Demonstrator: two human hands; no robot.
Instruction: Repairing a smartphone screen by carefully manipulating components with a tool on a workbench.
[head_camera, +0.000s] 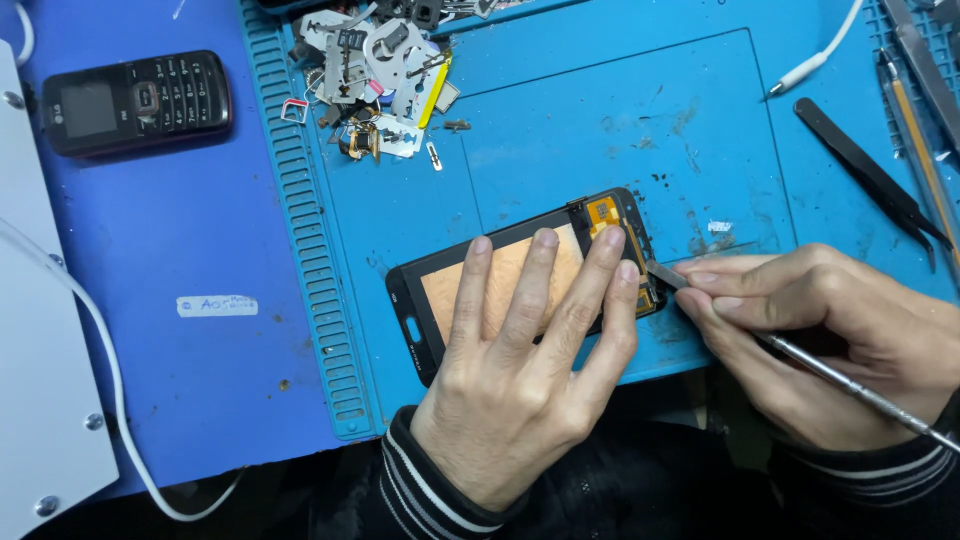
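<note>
A phone screen assembly (500, 275) lies face down on the blue repair mat (620, 130), showing its copper-coloured back and an orange flex cable at its right end. My left hand (520, 370) presses flat on it with fingers spread. My right hand (830, 335) holds a thin metal scraper tool (800, 358) like a pen, its flat tip touching the right edge of the assembly beside the flex cable.
A black keypad phone (135, 100) lies at the top left. A pile of small metal parts and scrap (375, 75) sits at the mat's top. Black tweezers (875, 180) and other tools lie at the right. A white cable (110, 380) runs along the left.
</note>
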